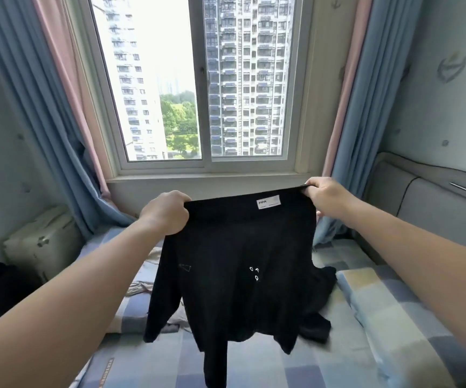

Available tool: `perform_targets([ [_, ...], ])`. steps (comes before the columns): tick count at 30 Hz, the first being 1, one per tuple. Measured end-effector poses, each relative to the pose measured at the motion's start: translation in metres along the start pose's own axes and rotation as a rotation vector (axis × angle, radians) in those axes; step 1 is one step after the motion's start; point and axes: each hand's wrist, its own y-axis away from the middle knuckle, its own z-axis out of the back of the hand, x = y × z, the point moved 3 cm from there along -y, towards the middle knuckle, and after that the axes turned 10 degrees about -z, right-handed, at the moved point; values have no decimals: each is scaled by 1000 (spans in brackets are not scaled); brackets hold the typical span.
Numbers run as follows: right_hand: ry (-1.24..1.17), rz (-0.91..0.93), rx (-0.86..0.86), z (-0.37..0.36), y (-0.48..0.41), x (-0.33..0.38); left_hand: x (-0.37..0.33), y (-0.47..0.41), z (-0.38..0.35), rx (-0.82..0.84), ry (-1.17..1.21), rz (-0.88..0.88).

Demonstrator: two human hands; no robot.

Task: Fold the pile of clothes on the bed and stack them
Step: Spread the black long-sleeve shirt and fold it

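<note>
A black garment (234,275) with a white label near its top edge hangs in the air in front of me, over the bed (282,365). My left hand (167,212) grips its top left corner. My right hand (325,196) grips the top right corner, and the top edge is stretched between the two. The lower part hangs loose, its bottom reaching down toward the checked bedsheet. Pale clothes (147,278) lie crumpled on the bed behind it at the left, partly hidden. More dark fabric (321,312) lies on the bed at the right behind the held garment.
A folded checked quilt (388,317) lies along the bed's right side. A padded headboard (427,203) stands at right. The window (206,88) with blue and pink curtains is straight ahead. A white box-like unit (41,245) stands at the left beside the bed.
</note>
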Motion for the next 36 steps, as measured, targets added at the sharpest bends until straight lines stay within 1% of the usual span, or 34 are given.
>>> perform_targets([
  [5,-137,-28,131,-41,10,15,49,8,4,65,249,1],
  [8,-189,-25,158,-63,19,27,64,22,-5,127,257,-36],
  [9,-172,-8,155,-69,22,31,68,28,-9,144,214,-50],
  [12,-14,67,144,-84,33,42,80,45,-19,75,-40,-51],
  [14,86,92,189,-90,44,47,84,58,-16,-2,-157,35],
  [16,253,100,201,-94,53,43,82,72,-9,-37,-241,122],
  [18,436,126,144,-95,62,36,78,85,-2,-21,-289,185],
  [20,480,135,79,-92,76,29,72,102,2,-8,-290,228],
  [22,390,95,52,-85,92,17,68,119,4,-25,-258,234],
  [23,302,53,71,-81,100,8,67,127,3,-37,-191,217],
  [27,-155,-127,274,-63,153,-22,55,166,-7,-78,296,133],
  [29,-317,-215,349,-55,181,-36,39,194,-14,-93,509,142],
  [32,-428,-295,396,-43,217,-62,13,240,-22,-55,660,246],
  [34,-459,-299,435,-32,242,-78,-4,270,-23,3,665,239],
  [36,-463,-258,518,-18,262,-89,-22,295,-18,44,739,183],
])
